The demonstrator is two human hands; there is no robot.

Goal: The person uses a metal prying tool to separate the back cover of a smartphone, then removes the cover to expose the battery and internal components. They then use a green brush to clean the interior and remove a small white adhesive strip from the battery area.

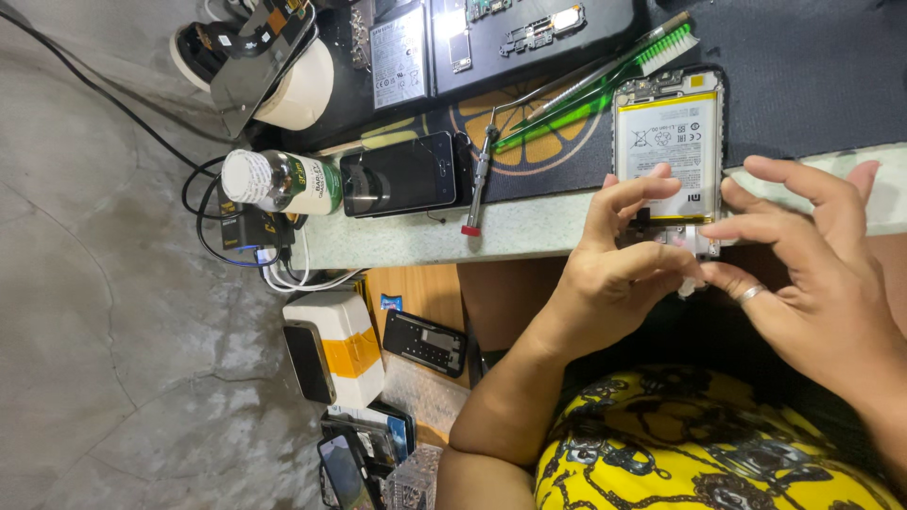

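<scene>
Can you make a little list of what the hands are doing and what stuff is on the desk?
left hand: fingertips pinch the bottom edge of the opened phone
right hand: fingers spread, fingertips on the same bottom edge
phone: back off, white battery showing, lying on the dark mat
beside it: green brush, small screwdriver, black phone, white-capped bottle
table edge: pale green
</scene>
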